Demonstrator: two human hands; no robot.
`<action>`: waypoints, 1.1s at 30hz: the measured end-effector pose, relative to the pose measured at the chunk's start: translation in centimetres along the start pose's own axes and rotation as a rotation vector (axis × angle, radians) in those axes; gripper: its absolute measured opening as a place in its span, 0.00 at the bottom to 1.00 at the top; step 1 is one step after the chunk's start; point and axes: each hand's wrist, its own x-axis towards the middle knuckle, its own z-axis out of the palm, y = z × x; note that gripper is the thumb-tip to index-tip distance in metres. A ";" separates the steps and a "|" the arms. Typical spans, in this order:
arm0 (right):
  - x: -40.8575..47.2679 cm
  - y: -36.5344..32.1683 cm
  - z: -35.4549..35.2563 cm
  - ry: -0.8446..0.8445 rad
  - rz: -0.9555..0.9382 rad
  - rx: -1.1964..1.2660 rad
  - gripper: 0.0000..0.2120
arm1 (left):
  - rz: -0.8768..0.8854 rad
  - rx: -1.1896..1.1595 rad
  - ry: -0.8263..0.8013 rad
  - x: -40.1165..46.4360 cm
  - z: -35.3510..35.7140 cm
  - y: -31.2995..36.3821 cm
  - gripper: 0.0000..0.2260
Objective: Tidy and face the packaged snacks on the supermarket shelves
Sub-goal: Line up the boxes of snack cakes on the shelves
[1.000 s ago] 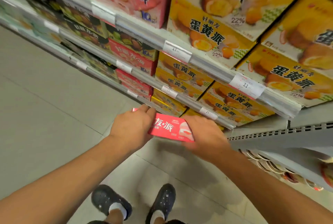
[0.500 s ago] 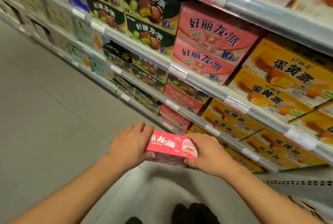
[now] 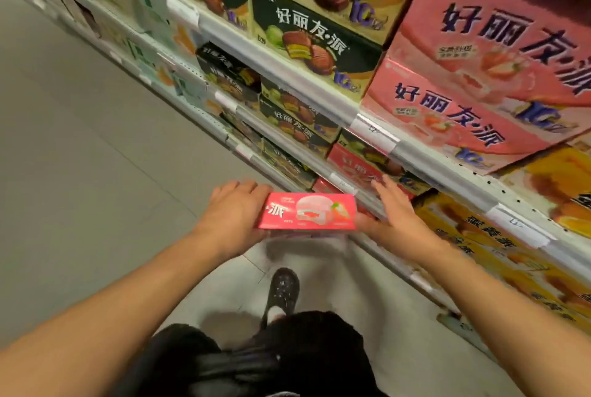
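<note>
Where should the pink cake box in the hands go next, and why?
Probably slide the small pink box forward into the red boxes on the low shelf just past it. The left hand grips one end, the right hand steadies the other with straight fingers, and the printed front faces up, away from the shelf, so it looks not yet placed.

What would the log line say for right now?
left hand: holds small pink box | right hand: fingers straight, against box end | box: off shelf
</note>
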 end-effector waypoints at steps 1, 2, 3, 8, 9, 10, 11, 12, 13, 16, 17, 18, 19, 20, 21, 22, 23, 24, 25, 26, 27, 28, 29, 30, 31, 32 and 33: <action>0.9 0.7 -0.2 0.036 0.032 -0.031 0.44 | -0.017 0.011 -0.004 0.5 0.2 -0.9 0.30; 1.8 1.4 -0.3 0.080 0.060 -0.076 0.42 | -0.032 0.018 -0.009 0.8 0.4 -1.6 0.31; 2.8 1.8 -0.5 0.124 0.089 -0.138 0.40 | -0.044 0.019 -0.015 1.2 0.6 -2.2 0.31; 6.2 3.5 -1.8 0.183 0.358 -0.382 0.19 | -0.009 0.020 -0.046 2.7 1.3 -4.2 0.31; 6.5 3.9 -1.9 0.165 0.410 -0.376 0.17 | 0.000 0.010 -0.055 2.9 1.3 -4.5 0.30; 6.7 4.3 -1.9 0.145 0.435 -0.375 0.17 | 0.001 -0.005 -0.062 2.8 1.2 -4.6 0.30; 6.8 4.7 -1.9 0.134 0.443 -0.384 0.17 | 0.001 -0.018 -0.069 2.7 1.2 -4.8 0.29; 6.9 4.9 -1.9 0.135 0.444 -0.402 0.17 | 0.005 -0.025 -0.080 2.7 1.3 -5.0 0.29; 6.9 5.2 -1.8 0.136 0.450 -0.420 0.16 | 0.006 -0.026 -0.097 2.6 1.3 -5.1 0.29; 7.5 5.4 -2.1 0.113 0.485 -0.374 0.14 | -0.011 -0.051 -0.147 2.5 1.2 -5.1 0.30; 7.8 5.3 -2.4 0.107 0.497 -0.330 0.15 | -0.014 -0.061 -0.157 2.6 1.1 -5.2 0.29; 8.2 5.1 -2.6 0.105 0.519 -0.279 0.16 | -0.013 -0.068 -0.171 2.7 1.1 -5.3 0.29; 8.5 5.1 -2.7 0.109 0.545 -0.230 0.15 | -0.013 -0.076 -0.193 2.7 1.0 -5.4 0.29; 8.6 5.1 -2.6 0.116 0.576 -0.178 0.13 | -0.018 -0.086 -0.214 2.7 1.0 -5.5 0.28; 8.7 5.2 -2.5 0.127 0.609 -0.125 0.11 | -0.024 -0.094 -0.226 2.8 1.0 -5.6 0.28; 8.6 5.3 -2.3 0.146 0.633 -0.084 0.10 | -0.026 -0.094 -0.231 3.0 1.0 -5.7 0.28; 8.4 5.5 -2.0 0.192 0.637 -0.079 0.11 | -0.025 -0.091 -0.231 3.2 1.0 -5.6 0.27; 8.2 5.7 -1.9 0.259 0.625 -0.114 0.13 | -0.024 -0.091 -0.233 3.5 1.0 -5.5 0.27; 8.0 5.9 -1.6 0.323 0.607 -0.175 0.16 | -0.020 -0.091 -0.239 3.7 1.0 -5.4 0.27; 7.8 6.0 -1.3 0.364 0.593 -0.235 0.17 | -0.015 -0.090 -0.249 3.8 1.0 -5.3 0.27; 7.7 6.1 -1.0 0.387 0.586 -0.268 0.18 | -0.011 -0.091 -0.256 3.9 1.1 -5.3 0.27; 7.6 6.2 -0.8 0.399 0.582 -0.275 0.19 | -0.008 -0.093 -0.258 4.0 1.1 -5.2 0.27; 7.6 6.3 -0.6 0.399 0.583 -0.273 0.20 | -0.005 -0.094 -0.259 4.0 1.2 -5.2 0.27; 7.6 6.3 -0.4 0.394 0.589 -0.273 0.21 | -0.001 -0.092 -0.260 4.1 1.2 -5.3 0.27; 7.6 6.2 -0.4 0.385 0.600 -0.272 0.22 | 0.003 -0.087 -0.260 4.2 1.2 -5.3 0.28; 7.6 6.1 -0.3 0.380 0.607 -0.271 0.22 | 0.008 -0.079 -0.259 4.4 1.2 -5.3 0.28; 7.6 6.0 -0.2 0.384 0.614 -0.267 0.22 | 0.016 -0.072 -0.253 4.6 1.3 -5.2 0.28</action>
